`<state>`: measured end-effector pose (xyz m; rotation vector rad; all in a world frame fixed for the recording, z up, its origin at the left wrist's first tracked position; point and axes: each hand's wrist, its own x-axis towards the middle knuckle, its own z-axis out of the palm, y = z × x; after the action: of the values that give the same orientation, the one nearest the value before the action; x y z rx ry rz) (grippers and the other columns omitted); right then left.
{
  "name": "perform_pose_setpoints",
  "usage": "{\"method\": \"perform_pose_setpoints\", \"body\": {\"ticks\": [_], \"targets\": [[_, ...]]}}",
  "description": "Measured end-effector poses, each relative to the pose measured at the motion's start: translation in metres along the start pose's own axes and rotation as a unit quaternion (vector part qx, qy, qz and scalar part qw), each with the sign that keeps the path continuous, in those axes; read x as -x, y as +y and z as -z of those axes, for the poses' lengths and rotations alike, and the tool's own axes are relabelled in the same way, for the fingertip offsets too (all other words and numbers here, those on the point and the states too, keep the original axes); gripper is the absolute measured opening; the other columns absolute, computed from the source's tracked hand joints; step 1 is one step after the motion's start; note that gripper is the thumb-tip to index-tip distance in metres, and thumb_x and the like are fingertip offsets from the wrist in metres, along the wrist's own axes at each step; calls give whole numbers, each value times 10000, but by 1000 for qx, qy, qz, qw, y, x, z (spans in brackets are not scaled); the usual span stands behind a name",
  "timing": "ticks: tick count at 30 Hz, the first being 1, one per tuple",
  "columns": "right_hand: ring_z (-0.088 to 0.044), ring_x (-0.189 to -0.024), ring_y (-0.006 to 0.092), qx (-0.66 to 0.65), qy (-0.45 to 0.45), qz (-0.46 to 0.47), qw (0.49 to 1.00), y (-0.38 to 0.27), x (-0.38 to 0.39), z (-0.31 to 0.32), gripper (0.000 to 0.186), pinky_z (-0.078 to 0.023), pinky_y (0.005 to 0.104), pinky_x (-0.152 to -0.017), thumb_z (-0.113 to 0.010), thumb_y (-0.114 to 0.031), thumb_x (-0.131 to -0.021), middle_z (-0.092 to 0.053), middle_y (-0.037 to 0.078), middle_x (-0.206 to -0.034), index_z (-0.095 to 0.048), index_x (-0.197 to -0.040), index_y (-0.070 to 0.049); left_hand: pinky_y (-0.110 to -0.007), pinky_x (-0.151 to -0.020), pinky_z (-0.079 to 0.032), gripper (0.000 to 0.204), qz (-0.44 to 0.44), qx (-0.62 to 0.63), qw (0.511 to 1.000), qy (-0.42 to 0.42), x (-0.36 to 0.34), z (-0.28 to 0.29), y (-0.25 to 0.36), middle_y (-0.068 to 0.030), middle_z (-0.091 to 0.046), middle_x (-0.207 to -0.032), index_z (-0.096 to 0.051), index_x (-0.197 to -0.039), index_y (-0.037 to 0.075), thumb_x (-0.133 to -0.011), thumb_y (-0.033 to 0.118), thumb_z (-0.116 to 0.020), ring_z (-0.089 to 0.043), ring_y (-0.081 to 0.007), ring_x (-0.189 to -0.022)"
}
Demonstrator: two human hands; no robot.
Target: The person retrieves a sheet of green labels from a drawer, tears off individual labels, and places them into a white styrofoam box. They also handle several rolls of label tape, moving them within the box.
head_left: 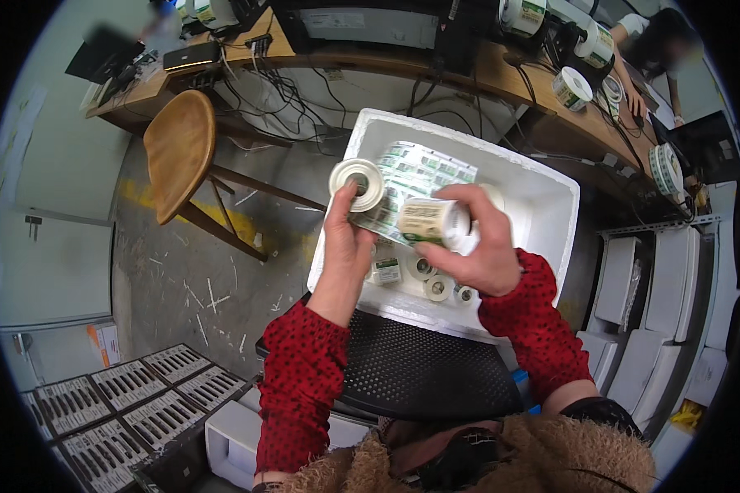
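My left hand (347, 238) holds a roll of printed labels (358, 182), its loose strip of green-and-white labels (415, 168) trailing to the right. My right hand (478, 242) grips a white bottle (432, 220) lying sideways, with a label partly wrapped on it. Both hands hover over an open white foam box (543, 193). Several small white bottles (419, 273) stand on the box's floor under my hands. My sleeves are red with dark dots.
A black mesh stool seat (419, 361) lies under the box's near edge. A wooden chair (181, 152) stands at the left. Trays of dark vials (131, 403) sit lower left. Stacked foam lids (658, 312) line the right. Another person (654, 49) works at the far bench with label rolls (572, 87).
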<state>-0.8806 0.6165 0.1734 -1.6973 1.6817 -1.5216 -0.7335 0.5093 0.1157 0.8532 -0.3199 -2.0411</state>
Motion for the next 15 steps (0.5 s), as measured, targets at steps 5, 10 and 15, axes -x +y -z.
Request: {"method": "perform_pose_setpoints", "body": {"ticks": [5,10,15], "targets": [[-612,-795,277,155,-38,77,984,1,-1,-28,460,-496,357,-645,-725,-210,-652,-588,126,-916,-567,-1046,-30,-380,-911,-453,391,-26,41,998,-47,3,1,-21,-84,-608,-1096,-537,-1176,57,-864,287,-584,-571,-231,-1010],[-610,-848,287,184,-57,107,975,-11,3,-33,502,-511,347,-685,-695,-187,-681,-582,134,-972,-552,-1144,-59,-347,-805,-498,395,33,88,995,-33,12,0,-29,-83,-622,-1016,-561,-1102,57,-870,376,-554,-600,-207,-909],[-591,-941,317,185,-136,37,973,-14,-4,-31,517,-511,359,-752,-692,-185,-714,-536,165,-1127,-527,-1181,-38,-355,-848,-484,443,33,88,993,-67,9,-2,-28,-80,-623,-1046,-563,-1139,72,-888,432,-504,-594,-218,-953]]}}
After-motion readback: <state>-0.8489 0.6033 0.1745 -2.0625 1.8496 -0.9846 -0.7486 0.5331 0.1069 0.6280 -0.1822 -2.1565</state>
